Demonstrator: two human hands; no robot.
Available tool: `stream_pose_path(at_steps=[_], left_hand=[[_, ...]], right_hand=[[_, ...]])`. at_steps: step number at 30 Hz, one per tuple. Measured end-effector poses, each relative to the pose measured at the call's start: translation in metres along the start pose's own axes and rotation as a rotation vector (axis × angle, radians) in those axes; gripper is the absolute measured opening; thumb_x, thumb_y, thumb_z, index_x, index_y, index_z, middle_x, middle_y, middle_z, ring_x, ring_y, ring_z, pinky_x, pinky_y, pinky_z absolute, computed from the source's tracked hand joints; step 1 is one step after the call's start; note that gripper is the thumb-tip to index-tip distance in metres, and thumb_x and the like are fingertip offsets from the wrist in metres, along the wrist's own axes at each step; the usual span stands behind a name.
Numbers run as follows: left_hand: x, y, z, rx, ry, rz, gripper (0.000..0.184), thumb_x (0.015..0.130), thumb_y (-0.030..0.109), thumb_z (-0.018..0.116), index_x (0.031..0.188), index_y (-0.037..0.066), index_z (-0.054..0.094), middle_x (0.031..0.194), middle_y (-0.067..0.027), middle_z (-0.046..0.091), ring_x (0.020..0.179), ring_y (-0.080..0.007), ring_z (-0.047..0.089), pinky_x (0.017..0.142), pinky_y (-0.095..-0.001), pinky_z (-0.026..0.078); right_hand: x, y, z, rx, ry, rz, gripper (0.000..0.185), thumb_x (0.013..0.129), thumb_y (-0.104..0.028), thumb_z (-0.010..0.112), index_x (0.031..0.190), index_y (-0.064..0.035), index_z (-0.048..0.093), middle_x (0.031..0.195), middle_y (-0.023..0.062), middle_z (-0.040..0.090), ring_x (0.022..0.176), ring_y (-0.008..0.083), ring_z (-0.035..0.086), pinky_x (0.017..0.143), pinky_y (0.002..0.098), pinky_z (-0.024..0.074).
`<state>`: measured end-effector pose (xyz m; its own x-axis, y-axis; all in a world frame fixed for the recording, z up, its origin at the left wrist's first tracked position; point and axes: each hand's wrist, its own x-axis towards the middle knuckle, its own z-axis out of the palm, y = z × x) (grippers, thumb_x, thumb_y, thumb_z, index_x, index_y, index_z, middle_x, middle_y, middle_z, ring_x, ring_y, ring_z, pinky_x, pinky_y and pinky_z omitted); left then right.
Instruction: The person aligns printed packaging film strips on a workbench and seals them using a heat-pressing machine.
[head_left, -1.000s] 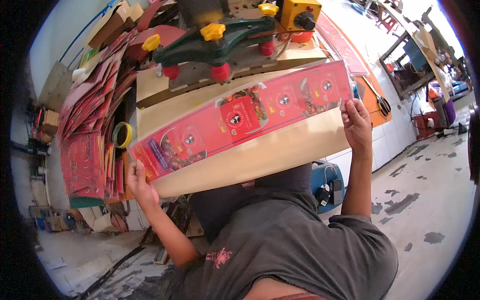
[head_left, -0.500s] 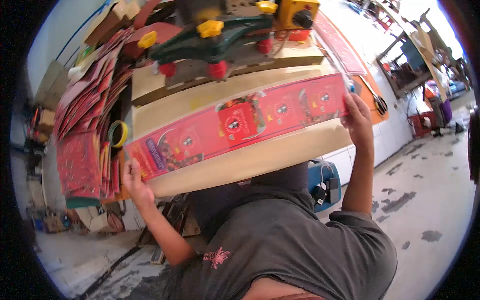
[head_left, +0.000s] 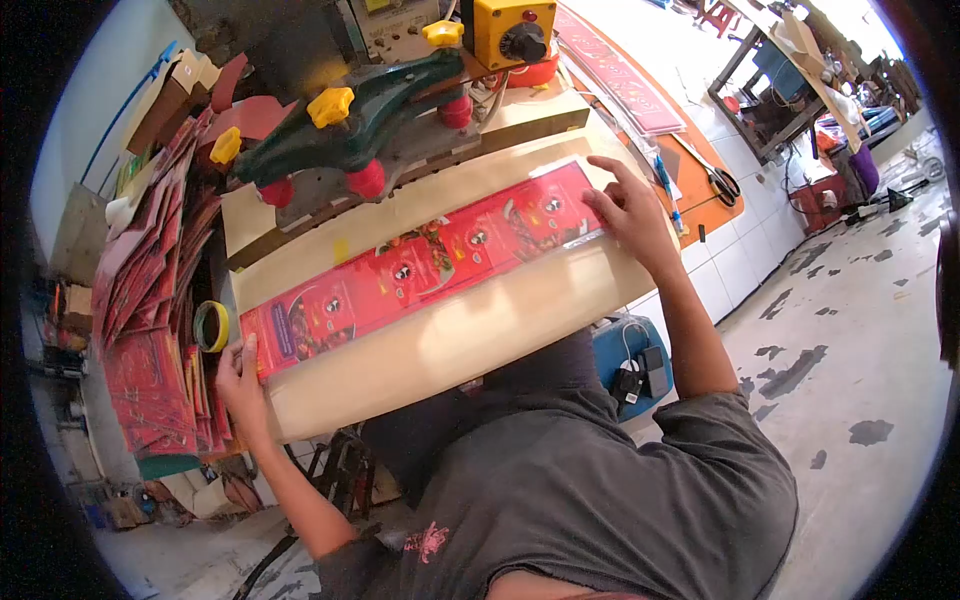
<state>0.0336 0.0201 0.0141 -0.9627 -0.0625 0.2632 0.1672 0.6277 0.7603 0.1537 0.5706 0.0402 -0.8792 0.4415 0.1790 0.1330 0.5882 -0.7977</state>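
A long red printed strip in clear plastic lies slanted on a cream sheet in front of the machine. My left hand is at the strip's lower left corner, its fingertips pressed on the end. At the upper right end, my right hand has its thumb at the strip's edge and its index finger stretched out apart from it. Above the strip is the dark green machine bracket with yellow knobs and red feet.
Red printed pieces are piled at the left, beside a yellow tape roll. Scissors and a blue pen lie on the orange table at the right. A yellow control box stands behind. A blue bin is below.
The strip has come down flat onto the cream sheet. My right hand has loosened, its index finger now spread. The view has shifted, so the machine appears further left.
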Motion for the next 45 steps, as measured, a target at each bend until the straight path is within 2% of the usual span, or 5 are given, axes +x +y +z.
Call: stream_pose_path(at_steps=[4,9,15,29,45], left_hand=[[0.017,0.023,0.008,0.025,0.003,-0.05,0.039,0.104,0.033,0.066,0.124,-0.001,0.068,0.074,0.0008,0.06,0.064,-0.0055,0.05,0.06,-0.0237,0.04],[0.042,0.022,0.023,0.18,-0.103,0.051,0.051,0.104,0.04,0.063,0.137,0.001,0.066,0.108,-0.0185,0.077,0.096,-0.0182,0.066,0.091,-0.0322,0.05],[0.046,0.031,0.03,0.23,-0.148,-0.048,0.053,0.105,0.043,0.059,0.132,-0.002,0.068,0.129,-0.0222,0.07,0.118,-0.0303,0.068,0.104,-0.0381,0.048],[0.042,0.039,0.031,0.335,-0.063,-0.014,0.046,0.105,0.041,0.06,0.126,0.002,0.071,0.116,-0.0229,0.073,0.106,-0.034,0.072,0.092,-0.0375,0.052],[0.049,0.0,0.037,0.282,0.055,0.071,0.032,0.098,0.036,0.069,0.114,0.011,0.079,0.095,-0.0211,0.073,0.083,-0.038,0.071,0.074,-0.042,0.054]], right_hand=[[0.024,0.014,0.018,-0.183,0.034,-0.189,0.027,0.103,-0.023,0.062,0.126,-0.0118,0.069,0.088,0.0158,0.073,0.077,0.0285,0.07,0.072,0.0396,0.0517],[0.047,0.022,0.021,-0.451,0.032,-0.164,0.028,0.103,-0.025,0.059,0.127,-0.0173,0.071,0.102,0.016,0.075,0.096,0.0361,0.07,0.084,0.0464,0.0528],[0.052,0.026,0.022,-0.466,0.026,-0.146,0.029,0.102,-0.024,0.056,0.124,-0.0141,0.071,0.103,0.0184,0.074,0.099,0.0387,0.069,0.086,0.0505,0.051],[0.05,0.023,0.026,-0.362,0.09,-0.16,0.025,0.099,-0.018,0.059,0.118,-0.011,0.074,0.099,0.0223,0.073,0.094,0.0409,0.07,0.084,0.0501,0.053],[0.044,-0.003,0.027,-0.325,0.013,-0.073,0.032,0.107,-0.02,0.053,0.131,-0.0053,0.068,0.119,0.0252,0.071,0.115,0.0372,0.069,0.097,0.0416,0.0504]])
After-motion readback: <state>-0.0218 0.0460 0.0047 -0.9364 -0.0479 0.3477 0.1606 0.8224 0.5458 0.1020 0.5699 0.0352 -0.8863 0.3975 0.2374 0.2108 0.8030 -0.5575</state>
